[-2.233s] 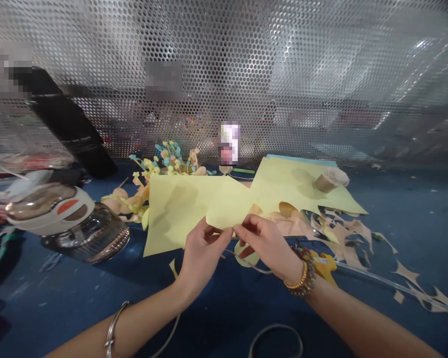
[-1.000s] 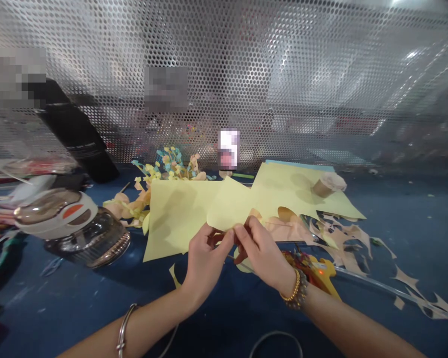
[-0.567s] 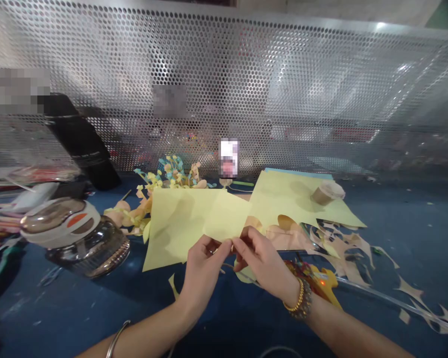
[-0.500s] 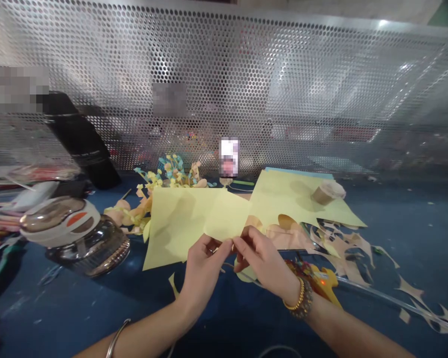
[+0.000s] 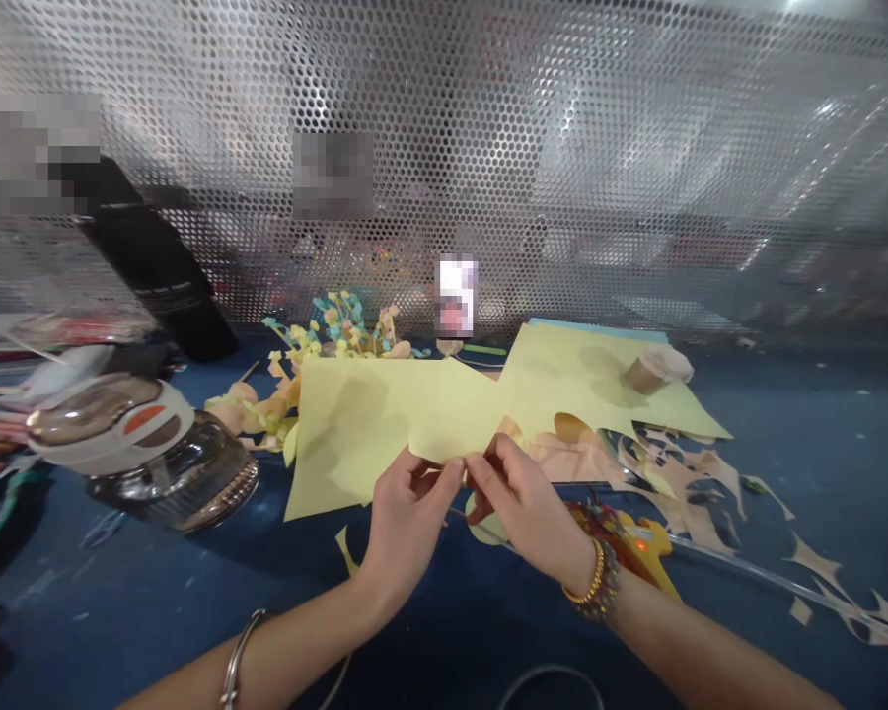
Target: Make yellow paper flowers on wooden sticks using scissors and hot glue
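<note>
My left hand (image 5: pixel 412 513) and my right hand (image 5: pixel 522 503) meet at the centre, fingertips nearly touching. Both pinch the near edge of a yellow paper piece (image 5: pixel 455 414), which rises slightly curved over a flat yellow sheet (image 5: pixel 347 434). Below my right fingers lies a rounded pale green piece (image 5: pixel 486 530). Right of my right wrist rests a yellow glue gun (image 5: pixel 647 552) with an orange light. Peach paper pieces (image 5: pixel 573 459) lie just beyond my right hand.
A glass jar (image 5: pixel 170 473) and a black container (image 5: pixel 167 276) stand left. Paper flowers (image 5: pixel 340 325) sit behind the sheets. More yellow paper (image 5: pixel 562 375) bears a small roll (image 5: pixel 655 369). Paper scraps (image 5: pixel 700 483) lie right, before a perforated metal screen (image 5: pixel 429 148). A phone (image 5: pixel 457 296) stands centrally.
The view has tilted down a little, so the background sits higher. My hands stay together, and the edge of the yellow piece between them now shows more of a curve.
</note>
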`<state>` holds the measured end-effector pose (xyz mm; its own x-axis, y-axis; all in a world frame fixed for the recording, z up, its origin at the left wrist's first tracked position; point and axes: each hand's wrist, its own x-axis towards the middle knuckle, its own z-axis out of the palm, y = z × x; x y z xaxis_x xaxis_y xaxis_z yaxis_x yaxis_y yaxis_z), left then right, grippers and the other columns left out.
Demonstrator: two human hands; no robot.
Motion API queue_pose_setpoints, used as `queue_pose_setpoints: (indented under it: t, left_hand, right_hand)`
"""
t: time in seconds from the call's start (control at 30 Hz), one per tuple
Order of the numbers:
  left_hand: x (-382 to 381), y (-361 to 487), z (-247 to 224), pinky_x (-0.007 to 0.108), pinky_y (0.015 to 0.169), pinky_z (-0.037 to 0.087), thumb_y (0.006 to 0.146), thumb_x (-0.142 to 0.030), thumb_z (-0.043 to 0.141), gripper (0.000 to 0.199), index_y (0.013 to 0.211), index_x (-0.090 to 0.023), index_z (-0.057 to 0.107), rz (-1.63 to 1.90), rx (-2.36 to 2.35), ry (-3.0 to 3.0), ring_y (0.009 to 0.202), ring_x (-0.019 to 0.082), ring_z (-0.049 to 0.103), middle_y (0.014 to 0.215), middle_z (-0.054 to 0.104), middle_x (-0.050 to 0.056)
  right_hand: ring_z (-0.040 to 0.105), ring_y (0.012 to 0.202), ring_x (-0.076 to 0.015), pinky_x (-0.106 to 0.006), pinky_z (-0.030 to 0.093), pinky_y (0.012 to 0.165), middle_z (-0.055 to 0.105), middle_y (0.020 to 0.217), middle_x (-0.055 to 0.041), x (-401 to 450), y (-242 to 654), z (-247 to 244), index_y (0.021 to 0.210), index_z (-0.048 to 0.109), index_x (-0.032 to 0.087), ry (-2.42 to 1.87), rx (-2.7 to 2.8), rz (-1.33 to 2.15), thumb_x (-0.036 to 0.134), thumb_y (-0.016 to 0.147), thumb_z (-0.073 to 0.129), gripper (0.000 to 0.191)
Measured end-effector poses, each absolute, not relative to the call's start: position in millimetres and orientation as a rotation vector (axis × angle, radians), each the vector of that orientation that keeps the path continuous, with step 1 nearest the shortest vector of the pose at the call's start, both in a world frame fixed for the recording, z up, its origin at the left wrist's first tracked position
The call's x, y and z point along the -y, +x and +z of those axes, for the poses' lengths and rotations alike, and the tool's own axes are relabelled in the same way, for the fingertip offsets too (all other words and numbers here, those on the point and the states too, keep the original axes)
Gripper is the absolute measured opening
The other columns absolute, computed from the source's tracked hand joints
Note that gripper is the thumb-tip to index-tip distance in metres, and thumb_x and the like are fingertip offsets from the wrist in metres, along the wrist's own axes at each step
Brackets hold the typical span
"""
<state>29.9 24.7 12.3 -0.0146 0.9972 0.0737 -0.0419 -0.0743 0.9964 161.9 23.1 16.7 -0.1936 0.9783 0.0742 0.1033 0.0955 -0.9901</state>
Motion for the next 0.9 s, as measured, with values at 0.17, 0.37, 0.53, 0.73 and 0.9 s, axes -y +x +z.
queue_pose_setpoints:
  t: [0.17, 0.37, 0.53, 0.73, 0.9]
  left_hand:
    - [-25.1, 31.6, 12.9, 0.024, 0.061, 0.054, 0.079, -0.029, 0.062, 0.019, 0.093, -0.016, 0.064, 1.316, -1.113, 1.23, 0.074, 0.018, 0.067, 0.085, 0.071, 0.004]
    - [-24.6, 32.1, 11.7, 0.025, 0.067, 0.054, 0.08, -0.029, 0.062, 0.021, 0.098, -0.018, 0.064, 1.314, -1.09, 1.24, 0.077, 0.018, 0.068, 0.089, 0.071, 0.003]
    - [-24.3, 33.2, 11.9, 0.024, 0.069, 0.053, 0.08, -0.029, 0.062, 0.019, 0.096, -0.018, 0.064, 1.325, -1.08, 1.231, 0.079, 0.018, 0.068, 0.09, 0.072, 0.003]
    - [-23.5, 31.2, 11.3, 0.025, 0.069, 0.052, 0.079, -0.029, 0.063, 0.02, 0.095, -0.017, 0.064, 1.292, -1.084, 1.179, 0.08, 0.018, 0.067, 0.088, 0.072, 0.003]
    - [-24.5, 28.3, 9.9, 0.028, 0.071, 0.052, 0.078, -0.032, 0.064, 0.024, 0.097, -0.017, 0.063, 1.252, -1.088, 1.167, 0.083, 0.02, 0.066, 0.088, 0.071, 0.004]
  right_hand:
    - [0.053, 0.062, -0.0128, -0.028, 0.058, 0.052, 0.046, 0.076, 0.0012, -23.7, 161.0, 16.1, 0.081, 0.043, 0.021, -1.134, 1.471, 1.221, 0.043, 0.091, 0.045, 0.024]
    - [0.054, 0.063, -0.0135, -0.026, 0.055, 0.049, 0.045, 0.076, 0.0016, -23.6, 159.6, 15.9, 0.08, 0.038, 0.023, -1.154, 1.461, 1.215, 0.043, 0.091, 0.043, 0.024]
    - [0.055, 0.062, -0.0128, -0.026, 0.054, 0.047, 0.046, 0.078, 0.002, -23.2, 159.1, 15.1, 0.082, 0.039, 0.023, -1.151, 1.475, 1.186, 0.042, 0.093, 0.041, 0.022]
    - [0.056, 0.07, -0.0149, -0.026, 0.055, 0.049, 0.048, 0.082, -0.0002, -24.3, 160.1, 14.1, 0.085, 0.044, 0.02, -1.143, 1.458, 1.236, 0.043, 0.09, 0.045, 0.024]
    - [0.053, 0.067, -0.0137, -0.025, 0.055, 0.048, 0.044, 0.076, 0.0016, -25.3, 160.7, 14.3, 0.08, 0.042, 0.02, -1.136, 1.415, 1.281, 0.044, 0.089, 0.047, 0.026]
